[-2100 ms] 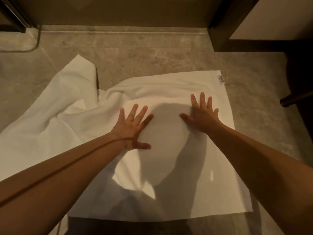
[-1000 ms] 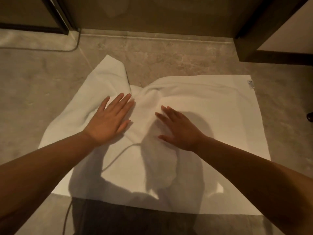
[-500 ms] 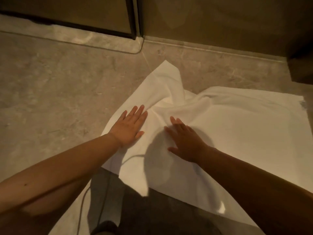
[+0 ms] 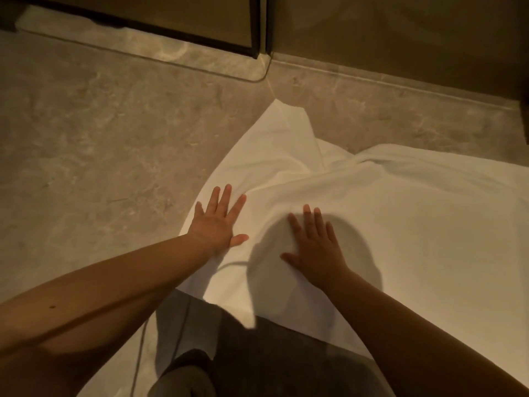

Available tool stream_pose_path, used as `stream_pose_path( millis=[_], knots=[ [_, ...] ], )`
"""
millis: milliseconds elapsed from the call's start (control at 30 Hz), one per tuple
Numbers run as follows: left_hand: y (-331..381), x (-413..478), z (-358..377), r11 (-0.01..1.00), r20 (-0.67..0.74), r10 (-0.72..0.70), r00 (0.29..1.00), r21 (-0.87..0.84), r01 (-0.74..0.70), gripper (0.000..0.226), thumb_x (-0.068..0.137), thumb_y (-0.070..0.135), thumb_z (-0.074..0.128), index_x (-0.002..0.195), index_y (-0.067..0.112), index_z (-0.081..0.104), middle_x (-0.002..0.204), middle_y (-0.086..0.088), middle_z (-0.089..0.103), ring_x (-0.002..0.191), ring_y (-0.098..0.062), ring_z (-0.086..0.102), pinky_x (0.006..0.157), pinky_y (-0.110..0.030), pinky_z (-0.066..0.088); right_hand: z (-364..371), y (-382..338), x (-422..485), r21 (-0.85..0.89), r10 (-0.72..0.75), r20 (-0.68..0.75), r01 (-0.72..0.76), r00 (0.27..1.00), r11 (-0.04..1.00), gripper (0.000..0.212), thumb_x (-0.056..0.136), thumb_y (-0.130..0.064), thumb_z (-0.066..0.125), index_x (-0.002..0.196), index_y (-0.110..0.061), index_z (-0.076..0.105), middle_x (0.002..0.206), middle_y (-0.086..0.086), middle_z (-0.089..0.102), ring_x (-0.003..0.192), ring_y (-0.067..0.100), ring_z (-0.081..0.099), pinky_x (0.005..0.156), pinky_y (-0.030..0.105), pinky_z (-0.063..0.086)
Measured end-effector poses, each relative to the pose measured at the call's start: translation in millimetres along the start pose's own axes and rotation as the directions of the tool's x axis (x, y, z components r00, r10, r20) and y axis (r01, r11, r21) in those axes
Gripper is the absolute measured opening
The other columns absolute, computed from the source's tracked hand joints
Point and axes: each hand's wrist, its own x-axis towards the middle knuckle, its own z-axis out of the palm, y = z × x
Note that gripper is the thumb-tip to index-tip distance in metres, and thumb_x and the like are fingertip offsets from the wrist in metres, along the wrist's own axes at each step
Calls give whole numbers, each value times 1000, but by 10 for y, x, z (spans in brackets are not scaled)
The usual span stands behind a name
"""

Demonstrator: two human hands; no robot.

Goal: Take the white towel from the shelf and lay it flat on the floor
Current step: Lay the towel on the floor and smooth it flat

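The white towel [image 4: 400,213] lies spread on the grey stone floor [image 4: 100,156], mostly flat on the right. Its far left part is bunched into a raised fold that ends in a pointed corner near the wall. My left hand [image 4: 217,222] rests palm down with fingers apart on the towel's left edge, just below the fold. My right hand [image 4: 313,245] also lies flat with spread fingers on the towel, a little to the right of the left hand. Neither hand grips the cloth. The towel's right side runs out of view.
A dark-framed glass panel [image 4: 254,27] and a brown wall stand at the far edge of the floor, with a curved stone sill [image 4: 217,67] below them. My knee or foot in dark cloth [image 4: 183,376] shows at the bottom.
Both hands have slid left across the towel from its middle toward the bunched left part. The view has swung left, so the towel's right edge has left the frame.
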Motion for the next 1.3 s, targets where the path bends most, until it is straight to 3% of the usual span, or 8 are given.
stream_pose_path(
  millis=[300,433,567,700,800,867,967,1300],
  knots=[
    [74,-238,106,997,48,-72,996,-18,73,83,92,62,22,136,23,-36,145,-15,-41,136,-36,-32,114,-57,9,66,-11,-126,27,-70,19,69,997,997,87,87,-68,31,149,-26,-14,158,13,-19,143,33,-20,115,48,-7],
    [150,-314,154,985,64,-140,988,107,133,83,91,64,17,133,17,-38,146,-22,-35,139,-43,-21,112,-58,15,146,-44,-221,37,-85,-1,85,996,996,85,88,-67,29,148,-27,-16,154,11,-26,142,33,-24,114,48,-10],
    [291,-211,-82,959,14,-167,986,236,159,88,89,64,27,146,7,-8,153,-31,2,138,-48,12,110,-61,9,130,-58,-192,79,-66,-45,70,997,994,82,90,-65,31,150,-24,-6,157,9,-18,145,31,-16,115,45,-7],
    [318,68,-435,998,-223,-27,974,48,38,71,90,58,35,138,7,26,144,-18,31,129,-34,32,104,-49,26,-98,68,-24,129,15,-202,11,979,992,79,90,-56,45,151,-17,16,159,15,7,146,35,5,115,47,12],
    [336,333,-589,983,-333,157,930,-37,-180,66,95,49,30,147,12,13,157,-12,13,143,-27,12,112,-47,14,-215,280,111,145,144,-218,-113,965,983,79,91,-56,42,152,-18,10,160,14,1,146,35,2,115,48,11],
    [377,523,-668,971,-329,209,921,-41,-235,65,97,48,24,150,18,0,160,-5,-2,146,-23,-4,115,-46,2,-256,437,187,175,226,-198,-193,954,965,80,91,-57,41,152,-19,7,160,14,-3,146,35,-1,116,50,9],
    [464,801,-759,958,-339,247,908,-55,-281,63,98,47,21,149,20,-5,160,-3,-6,145,-22,-9,116,-45,-1,-293,651,249,162,278,-147,-255,949,953,81,91,-59,39,152,-20,3,160,13,-6,146,34,-5,117,52,11],
    [491,1267,-644,982,-304,141,942,-79,-173,79,83,71,1,147,27,-15,157,3,-21,143,-22,-20,113,-59,-3,-100,845,214,109,298,-80,-289,951,951,81,89,-68,17,147,-26,-20,157,9,-22,143,30,-22,114,48,-10]
  ],
)
